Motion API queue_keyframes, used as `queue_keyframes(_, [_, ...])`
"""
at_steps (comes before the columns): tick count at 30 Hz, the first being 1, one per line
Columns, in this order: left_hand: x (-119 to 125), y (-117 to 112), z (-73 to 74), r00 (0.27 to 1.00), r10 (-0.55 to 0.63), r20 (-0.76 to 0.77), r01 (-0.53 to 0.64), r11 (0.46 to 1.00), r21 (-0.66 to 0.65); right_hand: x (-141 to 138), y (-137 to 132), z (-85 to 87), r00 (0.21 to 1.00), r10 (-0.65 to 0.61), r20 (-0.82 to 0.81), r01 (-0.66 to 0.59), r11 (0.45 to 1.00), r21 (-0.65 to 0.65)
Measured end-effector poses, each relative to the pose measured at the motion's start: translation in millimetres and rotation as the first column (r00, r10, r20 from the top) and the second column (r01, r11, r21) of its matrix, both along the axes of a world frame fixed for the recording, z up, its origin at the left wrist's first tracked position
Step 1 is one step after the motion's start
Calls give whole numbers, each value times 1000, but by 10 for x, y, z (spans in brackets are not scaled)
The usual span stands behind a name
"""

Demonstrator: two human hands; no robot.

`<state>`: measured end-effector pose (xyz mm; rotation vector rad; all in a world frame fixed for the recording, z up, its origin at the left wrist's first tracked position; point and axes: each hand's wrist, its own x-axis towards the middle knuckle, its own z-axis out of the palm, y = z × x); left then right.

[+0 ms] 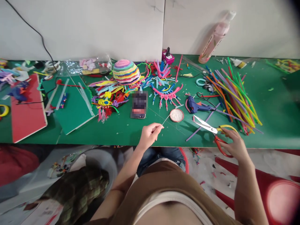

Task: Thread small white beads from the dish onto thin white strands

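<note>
My left hand [149, 135] is closed in a pinch on a thin white stick [166, 120] whose far end points toward a small round dish [176, 115] with pale contents. My right hand [234, 144] rests at the table's front edge with its fingers on the yellow and red handles of a pair of scissors [212, 129]. The scissors lie with their blades apart, pointing left. A blue glue gun [197, 106] lies just behind the scissors.
On the green table [276, 115] lie a fan of coloured pipe cleaners [234, 97], a striped knitted dome [126, 72], pipe-cleaner crafts [164, 87], a phone [139, 104], green and red boards [28, 109] at left, and a pink bottle [214, 37] against the wall. Red stools [269, 187] stand at lower right.
</note>
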<state>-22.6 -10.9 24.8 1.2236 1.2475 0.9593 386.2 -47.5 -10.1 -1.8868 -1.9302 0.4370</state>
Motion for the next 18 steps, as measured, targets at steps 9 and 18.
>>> queue_keyframes(9, [102,-26,-63,987,-15,-161,32,994,103,127,153,39,986,-34,165,35,999,-5])
queue_keyframes(18, [113,-117,-39,987,-119,-104,122,992,30,-1923,758,291,717,110,-689,-186,982,-37])
